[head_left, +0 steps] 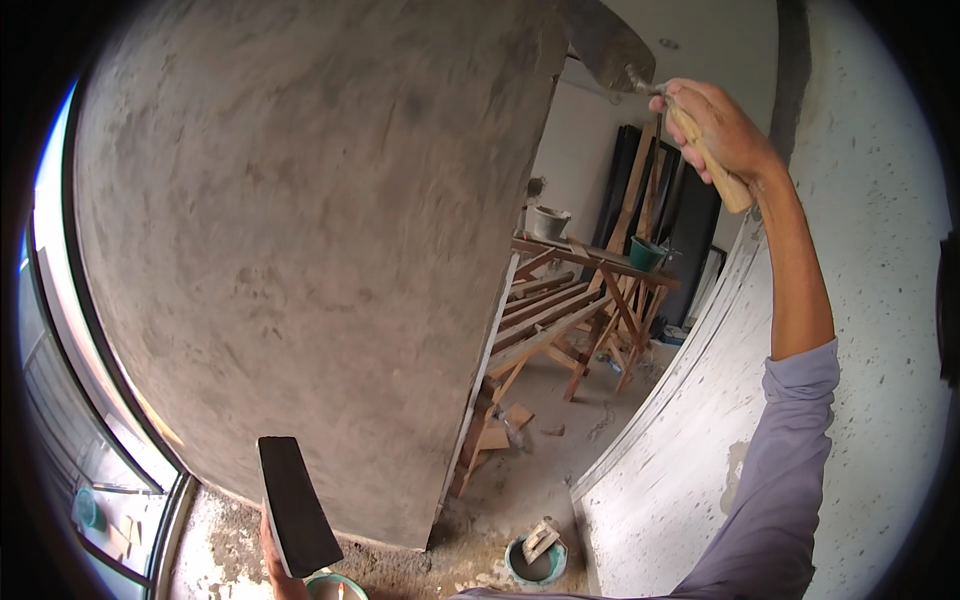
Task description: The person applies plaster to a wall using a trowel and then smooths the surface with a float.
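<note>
My raised right hand (722,128) grips the wooden handle of a trowel (612,48). The trowel's grey blade is up by the top of a plastered wall's (320,250) right-hand edge; I cannot tell whether it touches. Low on the left, my left hand (274,562) is closed on a dark, flat, rectangular plastering float (296,508), held tilted in front of the wall's lower part. The float hides most of that hand. Grey, uneven, smeared plaster covers the wall face.
A bucket (563,562) with a float-like tool across it and another bucket (350,580) stand on the dirty floor. Beyond the opening is a wooden trestle (560,335) bearing a grey pail (550,222) and green bucket (647,254). A speckled white wall (880,420) rises right; windows (90,400) lie left.
</note>
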Demonstrator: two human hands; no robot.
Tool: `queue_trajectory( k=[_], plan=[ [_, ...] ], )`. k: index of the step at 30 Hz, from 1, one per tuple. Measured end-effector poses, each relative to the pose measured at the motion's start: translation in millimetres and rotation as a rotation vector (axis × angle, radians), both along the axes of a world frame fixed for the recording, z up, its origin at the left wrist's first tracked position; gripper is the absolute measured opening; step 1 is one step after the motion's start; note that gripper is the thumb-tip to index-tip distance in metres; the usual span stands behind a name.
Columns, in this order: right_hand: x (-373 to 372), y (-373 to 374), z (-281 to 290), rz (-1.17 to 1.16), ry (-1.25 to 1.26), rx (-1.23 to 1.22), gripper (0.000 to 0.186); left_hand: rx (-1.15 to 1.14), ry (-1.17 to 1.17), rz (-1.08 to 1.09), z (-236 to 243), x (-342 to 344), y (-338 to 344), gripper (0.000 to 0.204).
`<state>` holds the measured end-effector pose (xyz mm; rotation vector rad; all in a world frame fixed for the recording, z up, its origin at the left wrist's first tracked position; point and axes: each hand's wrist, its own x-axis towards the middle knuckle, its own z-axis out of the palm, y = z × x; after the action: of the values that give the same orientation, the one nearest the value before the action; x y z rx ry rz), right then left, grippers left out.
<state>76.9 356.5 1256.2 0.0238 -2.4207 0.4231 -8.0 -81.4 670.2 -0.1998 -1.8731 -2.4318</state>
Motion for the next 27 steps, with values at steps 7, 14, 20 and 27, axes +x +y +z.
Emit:
queue_trajectory(
  k=[7,14,20,27],
  plan=[
    [13,10,-126,0.172,-0.297,0.102,0.036,-0.008,-0.035,0.067,-7,19,-11,0.054],
    [-58,84,-136,0.74,-0.004,-0.58,0.04,-0.004,0.02,0.068,19,20,13,0.054],
    [-148,93,-135,1.014,0.007,-0.557,0.042,0.0,0.079,0.113,51,37,39,0.054],
    [-186,103,-115,1.041,0.029,-0.427,0.042,0.004,0.088,0.161,63,64,59,0.054]
  ],
)
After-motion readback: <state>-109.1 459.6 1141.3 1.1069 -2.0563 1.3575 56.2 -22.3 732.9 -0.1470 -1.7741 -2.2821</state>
